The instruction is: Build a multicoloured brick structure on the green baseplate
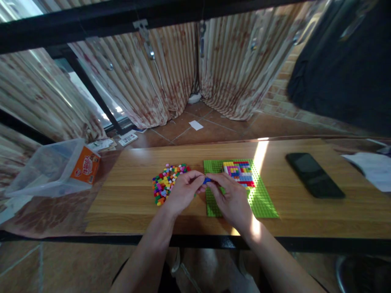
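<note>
Between the fingertips of both hands is a small blue toy brick (pixel 207 180), held above the left edge of a green studded baseplate (pixel 265 205). My left hand (pixel 186 188) pinches it from the left, and my right hand (pixel 229 195) pinches it from the right. Fingers hide part of the brick. A block of multicoloured bricks (pixel 241 173) is built on the far part of the baseplate, just beyond my right hand. To the left of my left hand lies a loose pile of small coloured bricks (pixel 166 181).
A black phone (pixel 314 175) lies on the right of the wooden table (pixel 122 195). Off the table's left end stands a clear plastic box (pixel 51 167) with an orange label. White papers (pixel 371 169) are at the far right. Curtains (pixel 171 77) hang behind.
</note>
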A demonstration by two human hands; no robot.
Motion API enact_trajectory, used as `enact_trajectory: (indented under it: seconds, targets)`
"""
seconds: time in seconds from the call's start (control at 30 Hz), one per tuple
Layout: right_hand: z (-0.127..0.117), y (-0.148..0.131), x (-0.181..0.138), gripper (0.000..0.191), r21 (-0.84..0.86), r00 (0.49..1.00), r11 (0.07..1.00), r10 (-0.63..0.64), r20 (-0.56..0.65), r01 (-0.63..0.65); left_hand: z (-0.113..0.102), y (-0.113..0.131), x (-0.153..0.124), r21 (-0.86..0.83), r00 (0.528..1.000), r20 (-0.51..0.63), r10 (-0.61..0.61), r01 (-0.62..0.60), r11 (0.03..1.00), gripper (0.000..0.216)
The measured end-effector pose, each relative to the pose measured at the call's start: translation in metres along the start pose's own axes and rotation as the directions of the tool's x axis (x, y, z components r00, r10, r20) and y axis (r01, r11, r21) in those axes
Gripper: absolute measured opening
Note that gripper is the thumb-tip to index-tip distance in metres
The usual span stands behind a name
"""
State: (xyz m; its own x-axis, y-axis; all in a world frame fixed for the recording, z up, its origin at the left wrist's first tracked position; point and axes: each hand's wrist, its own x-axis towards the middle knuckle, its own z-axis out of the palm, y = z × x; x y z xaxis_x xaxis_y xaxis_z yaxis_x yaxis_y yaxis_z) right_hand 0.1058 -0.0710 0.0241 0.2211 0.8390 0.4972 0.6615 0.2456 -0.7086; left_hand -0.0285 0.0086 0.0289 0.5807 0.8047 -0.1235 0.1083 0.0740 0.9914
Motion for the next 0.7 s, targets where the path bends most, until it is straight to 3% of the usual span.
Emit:
enact_trajectory:
  seconds: [0.3,0.4,0.5,0.57,0.7]
  targets:
    - [-0.045,0.019,-0.007,0.017,-0.036,1.000,0.999,-0.005,-0.009,0.004,0.037,0.009,0.000,-0.075,0.999,0.043,-0.028,0.031,0.997,0.031]
    - [-0.071,0.041,-0.008,0.019,-0.081,0.983,0.985,0.141,-0.119,-0.151,0.047,0.006,0.002,-0.058,0.999,0.030,-0.018,0.019,0.998,0.026]
    - [-0.094,0.066,-0.008,0.026,-0.066,0.917,0.926,0.356,-0.179,-0.373,0.052,-0.001,0.005,0.042,1.000,-0.021,0.006,-0.005,0.999,0.019]
    - [-0.103,0.078,-0.007,0.029,-0.001,0.877,0.890,0.448,-0.173,-0.455,0.053,-0.006,0.006,0.160,0.997,-0.070,0.043,-0.031,0.987,0.019]
    - [-0.101,0.087,-0.004,0.033,0.145,0.858,0.854,0.511,-0.051,-0.500,0.057,-0.009,0.006,0.361,0.983,-0.130,0.131,-0.076,0.930,0.024]
